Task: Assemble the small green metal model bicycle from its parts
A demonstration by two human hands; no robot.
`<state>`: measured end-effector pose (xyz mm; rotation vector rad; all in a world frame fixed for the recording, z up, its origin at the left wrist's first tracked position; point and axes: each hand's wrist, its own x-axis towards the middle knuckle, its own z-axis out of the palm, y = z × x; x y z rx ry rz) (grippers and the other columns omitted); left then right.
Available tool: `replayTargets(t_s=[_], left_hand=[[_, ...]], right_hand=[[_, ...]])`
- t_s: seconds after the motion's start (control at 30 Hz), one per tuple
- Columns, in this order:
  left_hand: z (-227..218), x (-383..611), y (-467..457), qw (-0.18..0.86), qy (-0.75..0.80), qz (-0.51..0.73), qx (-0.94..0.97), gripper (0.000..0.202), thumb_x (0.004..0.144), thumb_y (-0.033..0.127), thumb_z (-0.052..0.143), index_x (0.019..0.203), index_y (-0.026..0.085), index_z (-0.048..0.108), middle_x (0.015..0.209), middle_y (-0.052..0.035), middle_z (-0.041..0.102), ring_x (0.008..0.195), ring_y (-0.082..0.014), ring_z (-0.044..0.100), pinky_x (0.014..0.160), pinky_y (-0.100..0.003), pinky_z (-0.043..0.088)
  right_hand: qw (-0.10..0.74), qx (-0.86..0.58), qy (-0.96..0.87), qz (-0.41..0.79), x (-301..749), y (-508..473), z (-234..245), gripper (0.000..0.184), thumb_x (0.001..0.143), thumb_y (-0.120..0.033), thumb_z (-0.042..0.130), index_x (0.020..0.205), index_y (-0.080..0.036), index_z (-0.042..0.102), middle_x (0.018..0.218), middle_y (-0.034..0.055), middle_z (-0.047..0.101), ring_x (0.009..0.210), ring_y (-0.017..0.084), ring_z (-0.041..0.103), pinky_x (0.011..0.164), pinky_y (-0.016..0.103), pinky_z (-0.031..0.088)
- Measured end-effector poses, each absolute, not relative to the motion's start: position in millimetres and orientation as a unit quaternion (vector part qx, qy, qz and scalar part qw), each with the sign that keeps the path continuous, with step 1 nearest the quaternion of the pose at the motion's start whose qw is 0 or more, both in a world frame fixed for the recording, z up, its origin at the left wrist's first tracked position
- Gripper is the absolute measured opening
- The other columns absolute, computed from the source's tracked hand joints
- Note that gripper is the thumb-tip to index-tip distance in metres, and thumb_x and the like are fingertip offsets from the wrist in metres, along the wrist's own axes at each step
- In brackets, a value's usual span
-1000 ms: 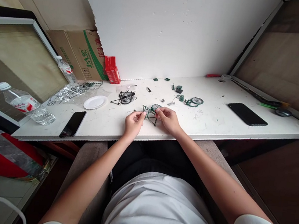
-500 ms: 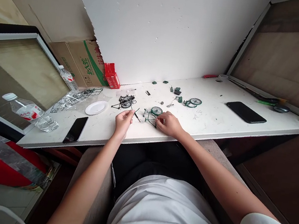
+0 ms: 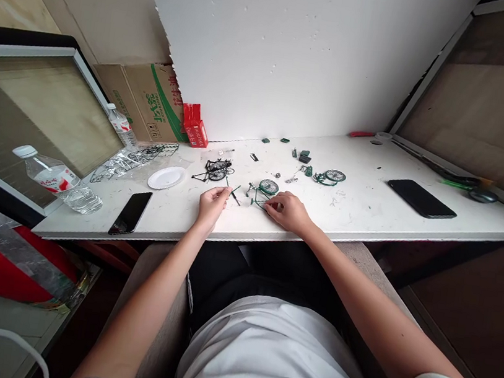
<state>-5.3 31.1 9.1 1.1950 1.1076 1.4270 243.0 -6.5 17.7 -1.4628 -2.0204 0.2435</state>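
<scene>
My left hand (image 3: 211, 203) pinches a thin dark rod-like piece (image 3: 234, 194) just above the white table (image 3: 361, 214). My right hand (image 3: 287, 209) rests on the table with its fingers closed on the frame of a small green model bicycle (image 3: 261, 191), whose wheel stands just behind the fingers. A black model bicycle (image 3: 213, 170) lies a little further back to the left. A second green wheel assembly (image 3: 329, 177) and several small green and dark parts (image 3: 302, 156) lie behind my right hand.
A white paper plate (image 3: 167, 177), plastic parts frames (image 3: 134, 156), two water bottles (image 3: 59, 180) and a black phone (image 3: 130, 212) lie at the left. Another black phone (image 3: 421, 198) lies at the right. A red box (image 3: 196, 125), a cardboard box and white foam board stand behind.
My left hand pulled away to the left from the green bicycle, taking the thin dark piece with it. My right hand stayed on the green frame and lowered it onto the table.
</scene>
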Motion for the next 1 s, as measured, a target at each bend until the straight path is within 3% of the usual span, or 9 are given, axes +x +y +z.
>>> replayTargets(t_s=[0.2,0.63,1.0], left_hand=[[8.1,-3.5,30.3,0.457,0.454,0.568,0.512,0.046,0.073,0.053,0.087,0.091,0.012,0.076,0.071,-0.0003,0.06,0.059,-0.0082,0.045,0.054,-0.024,0.036],[11.3,1.9,24.2,0.421,0.449,0.551,0.563,0.039,0.073,0.049,0.088,0.083,0.013,0.077,0.072,-0.0059,0.071,0.069,-0.0162,0.062,0.065,-0.028,0.047],[7.6,0.5,26.2,0.411,0.464,0.535,0.574,0.036,0.076,0.047,0.084,0.084,0.013,0.077,0.073,-0.0057,0.071,0.065,-0.015,0.059,0.064,-0.028,0.046]], right_hand=[[0.325,-0.602,-0.713,0.153,237.5,-6.4,17.2,0.015,0.091,-0.03,0.074,0.085,-0.02,0.085,0.088,0.0072,0.08,0.077,0.021,0.069,0.065,0.029,0.046],[0.25,-0.685,-0.675,0.112,226.0,-13.0,28.6,0.013,0.086,-0.029,0.073,0.089,-0.026,0.085,0.089,0.0048,0.081,0.079,0.022,0.069,0.062,0.03,0.041],[0.257,-0.67,-0.686,0.118,226.0,-14.0,27.3,0.012,0.09,-0.03,0.073,0.092,-0.028,0.085,0.092,0.0023,0.08,0.083,0.02,0.069,0.062,0.028,0.04]])
